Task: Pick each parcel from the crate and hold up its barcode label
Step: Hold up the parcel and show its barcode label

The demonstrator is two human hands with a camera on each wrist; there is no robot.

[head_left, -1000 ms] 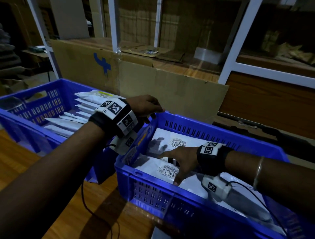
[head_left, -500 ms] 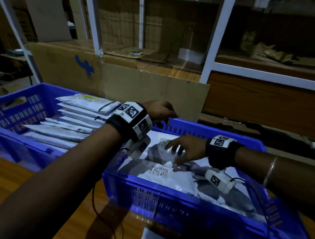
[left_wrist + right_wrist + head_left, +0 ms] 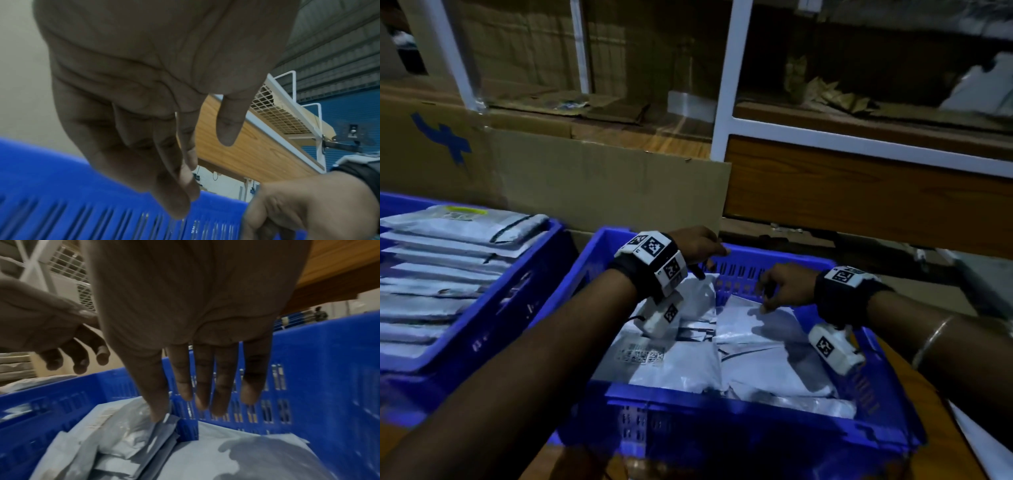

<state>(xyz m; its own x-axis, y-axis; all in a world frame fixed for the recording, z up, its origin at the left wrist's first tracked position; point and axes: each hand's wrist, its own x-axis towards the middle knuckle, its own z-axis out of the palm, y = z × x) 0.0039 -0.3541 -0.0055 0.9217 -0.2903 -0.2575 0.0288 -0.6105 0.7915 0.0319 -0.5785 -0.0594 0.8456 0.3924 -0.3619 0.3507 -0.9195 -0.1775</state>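
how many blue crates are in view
2. One crate sits under both hands, holding loose parcels; the other crate stands to its left, filled with stacked parcels. Its left end is cut off.

two blue crates [image 3: 739,414], two hands [image 3: 697,245]

Cardboard sheet [image 3: 585,178] leans behind second crate [image 3: 493,308]

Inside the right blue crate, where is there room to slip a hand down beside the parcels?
Blue plastic crate: grey plastic mailer parcels cover its floor, overlapping; no bare floor shows. One gap shows in the right wrist view, at the far slotted wall between two parcels, below the right hand. The left hand hovers over the far rim.
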